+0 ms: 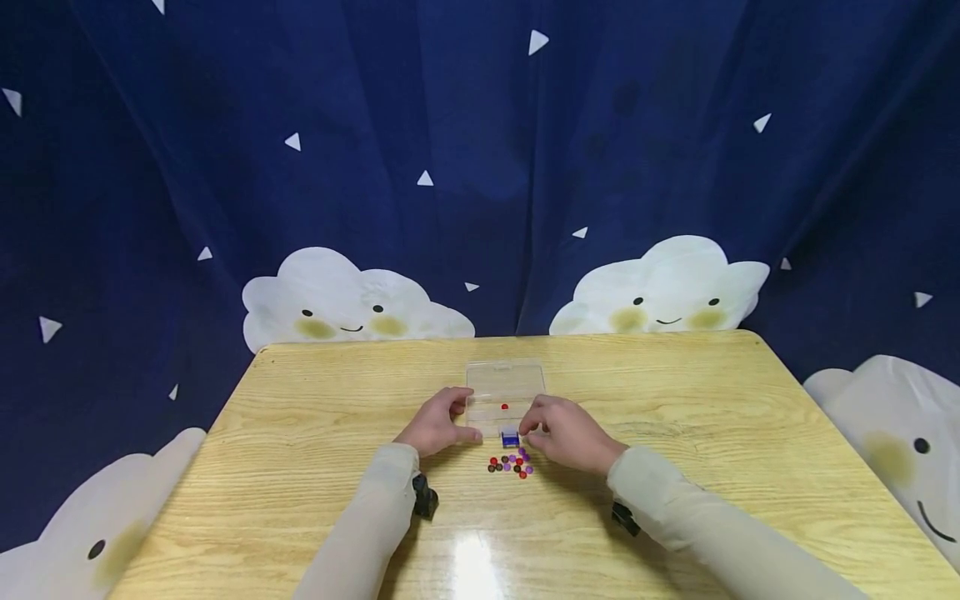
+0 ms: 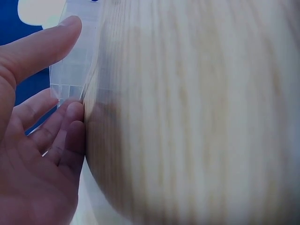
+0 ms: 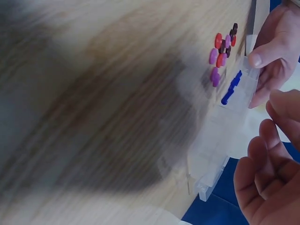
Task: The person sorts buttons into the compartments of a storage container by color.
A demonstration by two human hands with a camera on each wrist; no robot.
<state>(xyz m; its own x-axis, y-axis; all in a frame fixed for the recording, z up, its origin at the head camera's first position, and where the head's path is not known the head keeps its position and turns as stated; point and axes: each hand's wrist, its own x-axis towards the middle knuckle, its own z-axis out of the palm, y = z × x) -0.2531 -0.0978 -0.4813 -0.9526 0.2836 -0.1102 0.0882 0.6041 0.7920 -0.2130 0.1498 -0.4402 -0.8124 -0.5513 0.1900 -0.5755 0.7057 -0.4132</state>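
A clear plastic box lies with its clear lid folded back. A blue patch shows at its front, and one small red piece is inside. My left hand grips the box's left end, thumb at the front and fingers behind, as the left wrist view shows. My right hand is at the box's right front corner, fingers bent and thumb close to the index finger. I cannot tell whether a piece is between those fingertips. Several small round red, purple and dark brown pieces lie in front of the box.
The box and loose pieces are on a light wooden table. Behind the table hangs a dark blue curtain with white triangles and clouds. Black camera mounts sit at both wrists.
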